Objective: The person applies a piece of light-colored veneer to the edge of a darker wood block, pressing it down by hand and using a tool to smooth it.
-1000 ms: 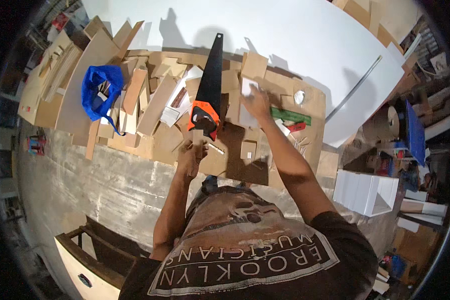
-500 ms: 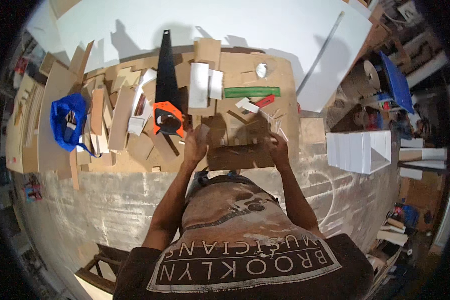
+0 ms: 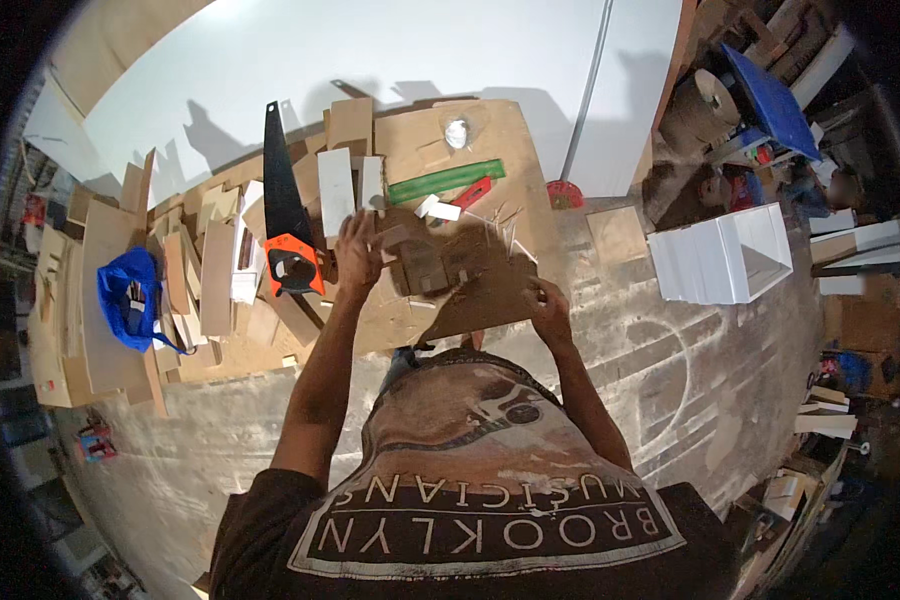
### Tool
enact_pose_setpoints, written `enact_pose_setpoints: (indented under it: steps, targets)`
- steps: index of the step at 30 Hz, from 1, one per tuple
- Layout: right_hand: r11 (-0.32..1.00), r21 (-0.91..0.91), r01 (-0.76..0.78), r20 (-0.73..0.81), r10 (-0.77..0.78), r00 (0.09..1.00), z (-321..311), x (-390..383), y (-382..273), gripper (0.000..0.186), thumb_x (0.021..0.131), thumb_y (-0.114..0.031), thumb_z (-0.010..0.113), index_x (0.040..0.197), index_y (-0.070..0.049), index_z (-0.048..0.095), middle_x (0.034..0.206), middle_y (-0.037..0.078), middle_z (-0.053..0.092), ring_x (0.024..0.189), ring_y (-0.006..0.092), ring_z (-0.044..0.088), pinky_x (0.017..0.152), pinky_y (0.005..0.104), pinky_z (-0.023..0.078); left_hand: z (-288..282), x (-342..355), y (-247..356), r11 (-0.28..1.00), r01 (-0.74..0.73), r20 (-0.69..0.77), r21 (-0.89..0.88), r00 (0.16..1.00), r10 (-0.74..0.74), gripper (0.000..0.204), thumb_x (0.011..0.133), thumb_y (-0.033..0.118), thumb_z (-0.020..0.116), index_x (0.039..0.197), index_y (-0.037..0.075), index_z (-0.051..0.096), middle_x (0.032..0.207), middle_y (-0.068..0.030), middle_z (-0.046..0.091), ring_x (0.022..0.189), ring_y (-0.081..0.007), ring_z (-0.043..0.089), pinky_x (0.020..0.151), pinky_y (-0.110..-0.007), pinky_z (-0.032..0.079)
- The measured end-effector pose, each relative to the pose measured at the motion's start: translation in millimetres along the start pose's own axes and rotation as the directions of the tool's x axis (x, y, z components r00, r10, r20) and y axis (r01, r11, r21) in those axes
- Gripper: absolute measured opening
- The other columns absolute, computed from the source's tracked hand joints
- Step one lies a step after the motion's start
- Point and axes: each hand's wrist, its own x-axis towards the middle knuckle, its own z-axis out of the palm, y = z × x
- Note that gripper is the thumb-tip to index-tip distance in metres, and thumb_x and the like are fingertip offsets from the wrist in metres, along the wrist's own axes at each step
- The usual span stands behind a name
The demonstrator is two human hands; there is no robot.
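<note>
My left hand [image 3: 358, 254] is over the brown work board [image 3: 520, 150], fingers spread, its tips close to the lower ends of two white strips [image 3: 335, 190]. Whether it touches them I cannot tell. At the board's near right corner, my right hand [image 3: 550, 308] has its fingers curled in; what they grip, if anything, is hidden. A handsaw [image 3: 290, 200] with a black blade and orange handle lies left of my left hand. Beyond my hands are a green strip [image 3: 446, 181], a red utility knife [image 3: 472, 193] and small white pieces [image 3: 442, 210]. A brown piece [image 3: 425, 270] lies in shadow between my hands.
Wood and board offcuts [image 3: 215, 280] crowd the left side, with a blue bag [image 3: 130, 310] among them. A small clear, shiny object [image 3: 456, 134] stands at the back. Rightward on the floor are a white box [image 3: 710, 260], a brown roll [image 3: 697, 105] and a blue panel [image 3: 770, 103].
My left hand has moved forward toward the white strips and its fingers have spread. The right hand stays near the board's right front corner. The whole view has turned somewhat.
</note>
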Motion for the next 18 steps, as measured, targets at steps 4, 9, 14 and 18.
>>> enact_pose_setpoints:
  steps: [4,9,14,18]
  targets:
    - [0.99,-0.125,0.072,0.146,-0.053,0.988,22,50,-4,0.033,0.084,-0.015,0.067,0.114,0.0,0.066,0.1,0.021,0.067,0.091,0.0304,0.068,0.079,0.0395,0.054,-14,-35,9,0.997,0.062,-0.193,-0.047,0.979,-0.07,0.044,0.087,0.013,0.066,0.127,0.001,0.056,0.129,-0.0211,0.054,0.118,-0.0401,0.051,0.102,-0.048,0.041]
    - [0.868,-0.095,0.488,0.358,-0.428,0.83,73,102,-73,0.03,0.085,-0.01,0.062,0.113,0.0,0.065,0.101,0.023,0.066,0.098,0.0378,0.063,0.085,0.0453,0.051,-45,-121,25,0.891,0.424,-0.28,-0.165,0.846,-0.454,0.025,0.089,0.007,0.065,0.111,-0.004,0.064,0.113,-0.0225,0.06,0.106,-0.0367,0.057,0.091,-0.043,0.046]
    - [0.839,0.023,0.544,0.466,-0.49,0.737,136,131,-140,0.03,0.086,-0.011,0.06,0.115,-0.002,0.06,0.113,0.02,0.059,0.1,0.0383,0.061,0.082,0.048,0.052,-65,-210,38,0.744,0.612,-0.338,-0.268,0.663,-0.668,0.022,0.089,0.006,0.064,0.107,-0.006,0.065,0.105,-0.0218,0.063,0.095,-0.0338,0.062,0.083,-0.041,0.049]
    - [0.797,-0.133,0.589,0.603,-0.406,0.686,180,146,-132,0.027,0.086,-0.012,0.058,0.111,-0.002,0.059,0.12,0.019,0.055,0.099,0.0367,0.064,0.084,0.0469,0.054,-73,-265,50,0.685,0.691,-0.378,-0.228,0.586,-0.717,0.022,0.089,0.006,0.064,0.108,-0.006,0.065,0.104,-0.0188,0.065,0.09,-0.0311,0.063,0.08,-0.039,0.05]
